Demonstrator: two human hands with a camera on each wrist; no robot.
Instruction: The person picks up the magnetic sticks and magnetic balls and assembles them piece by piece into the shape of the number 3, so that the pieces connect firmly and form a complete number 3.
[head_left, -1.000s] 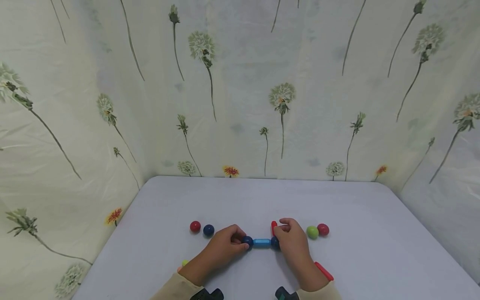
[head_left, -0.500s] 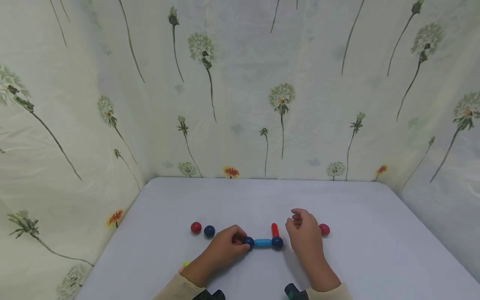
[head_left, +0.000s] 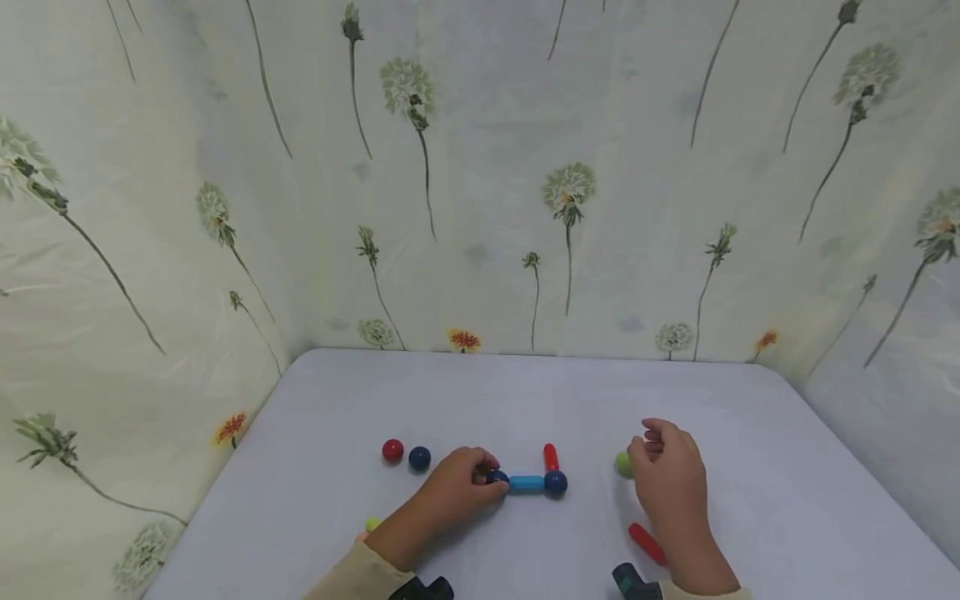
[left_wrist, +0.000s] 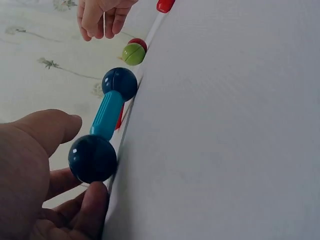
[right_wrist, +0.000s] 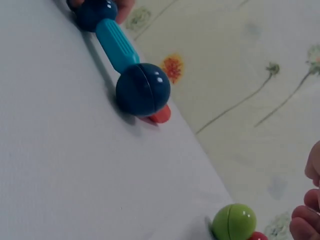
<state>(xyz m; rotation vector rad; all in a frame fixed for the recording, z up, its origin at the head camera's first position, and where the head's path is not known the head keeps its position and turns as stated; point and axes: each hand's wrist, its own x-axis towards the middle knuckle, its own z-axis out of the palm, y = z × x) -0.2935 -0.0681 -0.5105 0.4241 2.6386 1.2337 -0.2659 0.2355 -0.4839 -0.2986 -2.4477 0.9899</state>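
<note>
A light blue rod (head_left: pixel 527 484) joins two dark blue balls, one at each end, on the table. My left hand (head_left: pixel 459 490) holds the left dark blue ball (left_wrist: pixel 92 159) between its thumb and fingers. From the right dark blue ball (head_left: pixel 556 484) a red rod (head_left: pixel 551 457) points toward the back. My right hand (head_left: pixel 671 483) hovers above the table further right, fingers loosely curled, holding nothing. Close to its fingertips lies a green ball (head_left: pixel 624 465). Beside that sits a dark red ball (left_wrist: pixel 138 43), covered by the hand in the head view.
A red ball (head_left: pixel 392 451) and another dark blue ball (head_left: pixel 420 458) lie left of centre. By my left forearm, a yellow-green piece (head_left: pixel 372 523) and an orange-pink one are partly covered. A second red rod (head_left: pixel 647 544) lies beside my right forearm. A flower-patterned cloth (head_left: pixel 480 208) surrounds the white table (head_left: pixel 480 400).
My right hand has let go near the right dark blue ball and red rod and moved right, toward the green ball. My left hand stays at the left dark blue ball.
</note>
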